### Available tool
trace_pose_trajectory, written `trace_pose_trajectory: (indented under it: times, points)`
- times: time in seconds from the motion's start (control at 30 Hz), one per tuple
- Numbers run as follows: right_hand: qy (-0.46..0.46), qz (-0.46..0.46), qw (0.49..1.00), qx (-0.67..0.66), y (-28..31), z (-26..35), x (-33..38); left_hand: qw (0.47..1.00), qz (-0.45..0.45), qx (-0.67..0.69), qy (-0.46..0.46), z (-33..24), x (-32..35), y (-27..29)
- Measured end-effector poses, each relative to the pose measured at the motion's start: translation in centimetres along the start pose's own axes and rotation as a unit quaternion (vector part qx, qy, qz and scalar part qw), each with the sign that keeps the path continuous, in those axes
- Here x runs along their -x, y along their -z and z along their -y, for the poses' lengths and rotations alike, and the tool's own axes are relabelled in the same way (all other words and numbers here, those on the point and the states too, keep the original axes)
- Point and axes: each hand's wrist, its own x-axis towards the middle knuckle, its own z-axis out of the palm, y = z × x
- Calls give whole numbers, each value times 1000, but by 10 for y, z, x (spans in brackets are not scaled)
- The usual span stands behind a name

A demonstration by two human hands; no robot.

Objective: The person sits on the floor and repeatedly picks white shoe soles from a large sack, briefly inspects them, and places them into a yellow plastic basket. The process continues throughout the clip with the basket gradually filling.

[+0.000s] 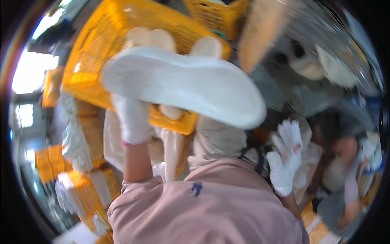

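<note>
Head view: your left hand grips the white shoe sole, which hangs over the yellow crate rim at eleven o'clock; your right hand at four o'clock, fingers spread, touches nothing

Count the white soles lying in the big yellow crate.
4: two side by side at the back, one to their right, one by the front wall. The sole the left hand holds may hide more.
</note>
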Motion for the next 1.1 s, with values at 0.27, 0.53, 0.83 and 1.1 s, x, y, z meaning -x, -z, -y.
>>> trace_pose_trajectory:
  times: [0.27, 0.53, 0.83, 1.1]
  points:
    - [-216, -218, 951, 25, 80, 34, 16, 720, 186, 316, 589, 161, 141, -340]
    - [-54, -313, 919, 231, 99, 10, -19, 806, 299, 293, 417, 205, 117, -458]
    - [191, -150, 825, 511, 159, -38, -177, 878, 342, -202, 266, 232, 3, -377]
    - [-28, -197, 904, 377, 150, -44, -226, 800, 517, -60, 299, 154, 41, -323]
